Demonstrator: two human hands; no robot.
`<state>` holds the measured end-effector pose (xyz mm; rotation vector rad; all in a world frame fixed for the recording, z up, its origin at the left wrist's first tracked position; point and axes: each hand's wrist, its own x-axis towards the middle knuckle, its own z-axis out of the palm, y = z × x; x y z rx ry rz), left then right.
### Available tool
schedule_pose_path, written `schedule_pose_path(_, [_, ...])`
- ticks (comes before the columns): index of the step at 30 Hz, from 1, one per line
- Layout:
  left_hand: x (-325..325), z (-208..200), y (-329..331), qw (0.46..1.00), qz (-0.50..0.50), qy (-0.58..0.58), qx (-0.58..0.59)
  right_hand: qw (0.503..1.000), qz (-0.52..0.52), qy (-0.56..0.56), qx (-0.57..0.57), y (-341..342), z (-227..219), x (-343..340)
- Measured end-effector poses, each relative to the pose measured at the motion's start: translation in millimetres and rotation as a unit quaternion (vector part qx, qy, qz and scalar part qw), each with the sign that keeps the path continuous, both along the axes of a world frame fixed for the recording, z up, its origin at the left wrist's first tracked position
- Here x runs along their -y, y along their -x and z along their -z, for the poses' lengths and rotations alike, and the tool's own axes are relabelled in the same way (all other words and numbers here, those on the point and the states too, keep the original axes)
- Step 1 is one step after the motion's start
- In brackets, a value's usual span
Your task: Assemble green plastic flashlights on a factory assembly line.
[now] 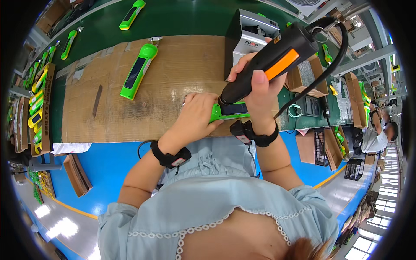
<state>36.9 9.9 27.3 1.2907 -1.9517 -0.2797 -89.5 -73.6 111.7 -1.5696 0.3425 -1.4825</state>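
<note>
Nearby, grey box (239, 54), second device (138, 73); left hand (196, 116) gripping green device (232, 110), right hand (262, 95) clasping corded tool (269, 63).

L hand (195, 113) holding grn device (229, 111), R hand (263, 93) w/ blk elec driver (286, 47), cardboard (182, 65) below

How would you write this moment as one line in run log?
left hand: holding green device; right hand: gripping black corded tool, tip at device; below: cardboard sheet; nearby: second green device
</note>
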Motion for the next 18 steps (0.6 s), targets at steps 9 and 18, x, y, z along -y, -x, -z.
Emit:
schedule_pose_path(9, [1.7, 0.3, -0.8, 1.0, 0.003, -0.007, 0.017, 0.998, -0.058, -0.022, -0.014, -2.7, -1.4, 3.2])
schedule_pose_path(18, [2.0, 1.1, -0.7, 0.998, -0.01, 0.012, 0.056, 0.997, -0.065, -0.007, -0.03, -5.6, 2.0, 2.3])
